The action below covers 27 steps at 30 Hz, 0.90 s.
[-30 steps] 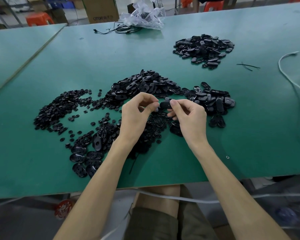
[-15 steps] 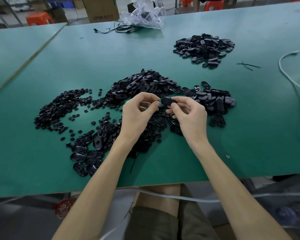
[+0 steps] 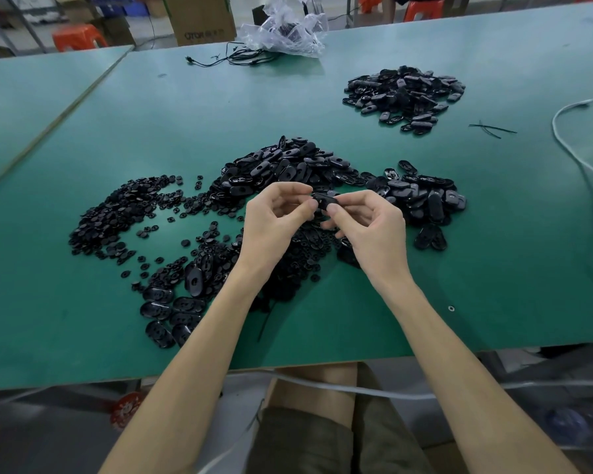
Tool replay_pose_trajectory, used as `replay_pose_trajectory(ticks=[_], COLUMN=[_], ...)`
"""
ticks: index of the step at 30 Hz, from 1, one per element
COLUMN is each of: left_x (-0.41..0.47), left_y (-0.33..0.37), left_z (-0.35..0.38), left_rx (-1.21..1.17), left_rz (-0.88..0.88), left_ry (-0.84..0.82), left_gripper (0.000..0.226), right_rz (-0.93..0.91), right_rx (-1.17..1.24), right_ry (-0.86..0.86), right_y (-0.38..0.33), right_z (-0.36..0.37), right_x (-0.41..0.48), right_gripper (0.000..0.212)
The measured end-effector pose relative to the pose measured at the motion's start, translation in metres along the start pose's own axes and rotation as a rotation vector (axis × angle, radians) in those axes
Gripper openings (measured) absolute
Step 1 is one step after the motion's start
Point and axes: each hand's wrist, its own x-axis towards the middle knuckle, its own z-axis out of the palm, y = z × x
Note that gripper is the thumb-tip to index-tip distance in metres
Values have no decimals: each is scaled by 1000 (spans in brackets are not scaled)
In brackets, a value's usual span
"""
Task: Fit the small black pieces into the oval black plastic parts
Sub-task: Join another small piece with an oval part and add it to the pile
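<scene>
Above the green table (image 3: 185, 114), near its front edge, we see both hands meeting over the heaps. Our right hand (image 3: 374, 230) pinches one oval black plastic part (image 3: 324, 201) between thumb and forefinger, its other fingers loosely curled. Our left hand (image 3: 274, 227) is curled, thumb and forefinger tips gripping the part's left end; we cannot tell if a small piece sits under them. We note small black round pieces (image 3: 117, 217) heaped and scattered to the left. We see a big heap of oval black parts (image 3: 281, 165) just beyond the hands, spreading right, and a second oval heap (image 3: 404, 94) far right, well apart. We also log a white cable (image 3: 575, 159) by the right edge and a clear plastic bag (image 3: 285, 29) at the far edge.
</scene>
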Motion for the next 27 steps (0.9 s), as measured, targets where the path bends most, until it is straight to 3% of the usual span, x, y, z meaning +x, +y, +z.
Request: replay_pose_trajectory(ticks=[11,22,27], left_x=[-2,-1,-1], left_y=[3,3,3], left_z=[-1,-1,-1], left_rx=[-70,-62,-53], left_rz=[-86,-32,-33], left_ry=[-97,-123,-135], left_gripper=[22,24,23], right_rz=[-32,-48,-41], right_rx=[75,-77,-58], right_ry=[-74,-45,-74], right_y=[1,3,3], right_z=[-2,-2,-1], right_x=[1,2,2], right_gripper=[10,3,26])
